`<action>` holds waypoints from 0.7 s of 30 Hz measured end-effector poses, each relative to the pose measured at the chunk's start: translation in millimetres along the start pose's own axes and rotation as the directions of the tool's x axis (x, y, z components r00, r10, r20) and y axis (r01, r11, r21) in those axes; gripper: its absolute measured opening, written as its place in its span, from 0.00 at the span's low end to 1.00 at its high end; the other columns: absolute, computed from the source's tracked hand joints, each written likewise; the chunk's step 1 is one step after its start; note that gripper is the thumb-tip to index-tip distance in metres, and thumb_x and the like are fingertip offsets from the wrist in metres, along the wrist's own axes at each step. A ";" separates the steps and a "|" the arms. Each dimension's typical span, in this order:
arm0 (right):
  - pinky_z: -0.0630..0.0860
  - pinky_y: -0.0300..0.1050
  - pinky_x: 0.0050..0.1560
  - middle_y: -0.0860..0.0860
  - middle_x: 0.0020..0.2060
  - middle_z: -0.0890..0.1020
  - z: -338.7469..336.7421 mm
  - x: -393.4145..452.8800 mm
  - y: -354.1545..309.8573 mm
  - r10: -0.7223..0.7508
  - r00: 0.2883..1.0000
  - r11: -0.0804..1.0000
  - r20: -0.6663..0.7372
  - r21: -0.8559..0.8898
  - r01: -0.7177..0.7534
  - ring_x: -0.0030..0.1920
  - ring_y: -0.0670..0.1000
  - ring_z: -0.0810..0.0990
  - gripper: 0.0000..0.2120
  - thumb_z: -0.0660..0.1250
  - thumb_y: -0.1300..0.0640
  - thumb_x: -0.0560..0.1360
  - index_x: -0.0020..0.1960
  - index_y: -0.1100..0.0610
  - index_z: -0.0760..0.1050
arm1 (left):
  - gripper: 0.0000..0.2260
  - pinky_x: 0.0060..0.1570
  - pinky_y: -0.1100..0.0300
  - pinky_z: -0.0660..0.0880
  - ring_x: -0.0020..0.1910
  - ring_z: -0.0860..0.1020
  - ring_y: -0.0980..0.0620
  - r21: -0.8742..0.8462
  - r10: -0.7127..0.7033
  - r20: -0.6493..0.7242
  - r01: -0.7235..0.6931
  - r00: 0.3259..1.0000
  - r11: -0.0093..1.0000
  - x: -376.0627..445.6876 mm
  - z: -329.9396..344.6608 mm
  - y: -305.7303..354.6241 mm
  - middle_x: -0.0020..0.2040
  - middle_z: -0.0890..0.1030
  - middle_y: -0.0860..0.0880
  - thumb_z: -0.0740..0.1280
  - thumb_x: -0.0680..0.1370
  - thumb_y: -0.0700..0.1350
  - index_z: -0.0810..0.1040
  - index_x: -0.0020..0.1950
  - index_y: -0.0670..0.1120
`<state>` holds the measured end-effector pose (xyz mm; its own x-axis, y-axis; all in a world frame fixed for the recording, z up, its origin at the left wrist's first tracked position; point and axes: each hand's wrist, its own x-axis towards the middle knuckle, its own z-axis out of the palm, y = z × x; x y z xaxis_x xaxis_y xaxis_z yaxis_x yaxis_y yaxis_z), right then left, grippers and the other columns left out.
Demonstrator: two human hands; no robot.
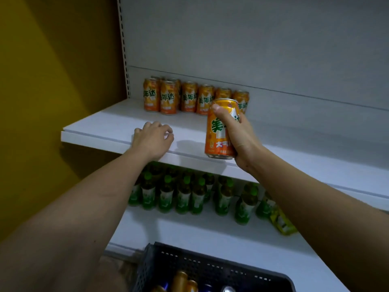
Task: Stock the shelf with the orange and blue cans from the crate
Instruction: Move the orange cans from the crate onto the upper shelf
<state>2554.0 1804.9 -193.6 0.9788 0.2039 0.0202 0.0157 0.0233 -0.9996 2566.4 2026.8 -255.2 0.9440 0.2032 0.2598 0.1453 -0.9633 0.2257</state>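
Right hand (237, 138) grips an upright orange can (219, 131); left hand (152, 138) rests loosely curled on shelf (101, 127).

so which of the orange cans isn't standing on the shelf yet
The orange can gripped in the right hand, held above the shelf edge; the other orange cans stand in a row at the back.

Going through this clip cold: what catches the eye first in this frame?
The orange can held up in the right hand, its grip wrapped round it above the white shelf's front edge. Behind it, a row of orange cans stands against the shelf's back-left. The left hand rests loosely curled on the shelf edge, holding nothing.
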 end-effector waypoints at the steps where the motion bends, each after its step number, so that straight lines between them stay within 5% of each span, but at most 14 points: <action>1: 0.83 0.52 0.46 0.52 0.55 0.82 1.1 9.4 0.5 -0.014 1.000 1.000 -0.009 -0.011 0.014 0.51 0.53 0.84 0.30 0.74 0.41 0.70 0.67 0.49 0.69 | 0.19 0.61 0.46 0.64 0.65 0.67 0.45 0.022 0.003 0.023 -0.004 1.000 1.000 6.6 0.7 -2.9 0.65 0.72 0.47 0.52 0.82 0.55 0.72 0.69 0.54; 6: 0.81 0.53 0.51 0.49 0.56 0.81 17.9 66.5 3.8 -0.046 0.998 0.997 -0.051 -0.065 0.042 0.52 0.50 0.83 0.32 0.75 0.39 0.68 0.68 0.48 0.69 | 0.21 0.69 0.43 0.58 0.72 0.61 0.49 0.068 0.140 0.080 -0.146 0.987 0.987 15.6 12.1 -11.0 0.74 0.65 0.51 0.48 0.82 0.57 0.65 0.74 0.59; 11: 0.76 0.54 0.63 0.47 0.61 0.79 47.2 129.7 9.8 -0.143 0.982 0.982 -0.122 -0.140 0.126 0.60 0.51 0.79 0.39 0.78 0.38 0.64 0.70 0.48 0.69 | 0.24 0.74 0.41 0.47 0.79 0.50 0.49 0.063 0.100 0.232 -0.118 0.967 0.991 20.0 11.0 -12.9 0.81 0.51 0.54 0.44 0.82 0.61 0.51 0.78 0.64; 16: 0.78 0.56 0.61 0.49 0.65 0.78 67.2 194.0 13.3 -0.203 0.971 0.941 -0.128 -0.298 0.158 0.62 0.54 0.79 0.59 0.76 0.26 0.44 0.72 0.48 0.69 | 0.24 0.75 0.41 0.46 0.79 0.48 0.48 0.053 0.088 0.208 -0.101 0.974 0.994 21.5 13.9 -13.0 0.81 0.50 0.55 0.45 0.81 0.61 0.50 0.78 0.64; 21: 0.78 0.55 0.60 0.51 0.64 0.78 77.0 234.5 26.5 -0.239 0.962 0.935 -0.129 -0.299 0.192 0.61 0.53 0.79 0.42 0.79 0.41 0.63 0.72 0.54 0.68 | 0.24 0.75 0.41 0.46 0.79 0.48 0.49 0.044 0.086 0.188 -0.095 0.978 0.994 22.4 16.6 -13.5 0.81 0.50 0.55 0.45 0.81 0.60 0.50 0.78 0.64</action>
<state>2768.2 1928.7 -213.8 0.9645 0.0643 0.2560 0.2640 -0.2318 -0.9363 2590.5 2041.5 -268.0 0.9918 0.0834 0.0970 0.0674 -0.9851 0.1583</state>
